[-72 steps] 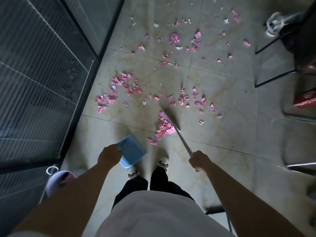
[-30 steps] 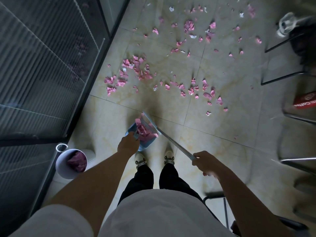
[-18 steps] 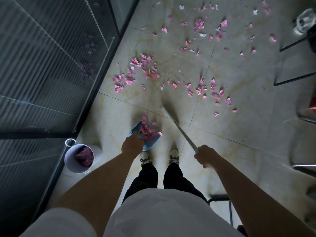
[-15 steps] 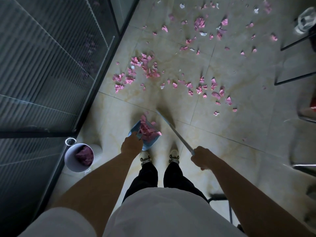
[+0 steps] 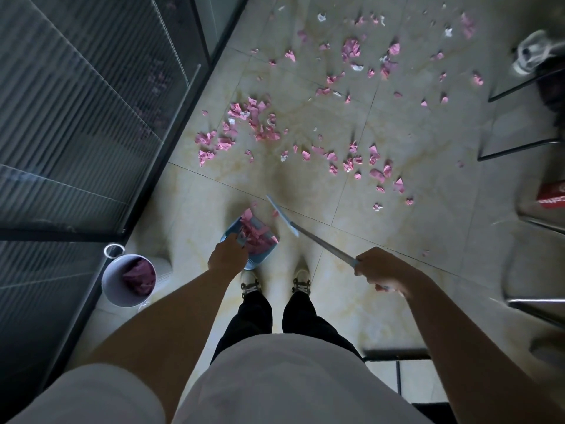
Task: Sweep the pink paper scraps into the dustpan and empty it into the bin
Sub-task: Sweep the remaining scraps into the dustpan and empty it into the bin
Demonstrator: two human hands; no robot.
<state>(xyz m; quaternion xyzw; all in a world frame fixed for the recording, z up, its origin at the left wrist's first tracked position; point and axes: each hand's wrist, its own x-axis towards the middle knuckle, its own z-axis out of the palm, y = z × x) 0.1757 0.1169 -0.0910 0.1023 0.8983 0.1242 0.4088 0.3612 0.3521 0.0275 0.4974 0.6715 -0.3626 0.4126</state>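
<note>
Down on the tiled floor (image 5: 397, 246), head view: left hand (image 5: 227, 255) grips the rear of the blue dustpan (image 5: 235, 232), fingers curled round it. Pan sits just ahead of the person's left shoe (image 5: 250, 283) & holds a heap of pink scraps (image 5: 256, 234); a couple of loose bits lie just beyond its front lip.

Right hand (image 5: 379, 269) is clenched round the thin broom handle (image 5: 324, 243). Handle slants up-left to the narrow brush head (image 5: 282, 215), which is just right of the pan's mouth; can't tell if it touches the floor.

Most pink paper scraps (image 5: 244, 123) are still scattered over the tiles farther ahead: a dense cluster near the glass partition (image 5: 76, 117) at the floor's left edge, a loose row across the middle, more twd the far edge, w/ a few white bits mixed in.

Round white bin (image 5: 128, 280) stands by the partition's base, left of the left forearm, w/ pink paper already inside.

At the right edge, dark metal chair legs (image 5: 519, 148) & a red object (image 5: 552, 195) w/ white lettering, too cut off & blurred to read.
</note>
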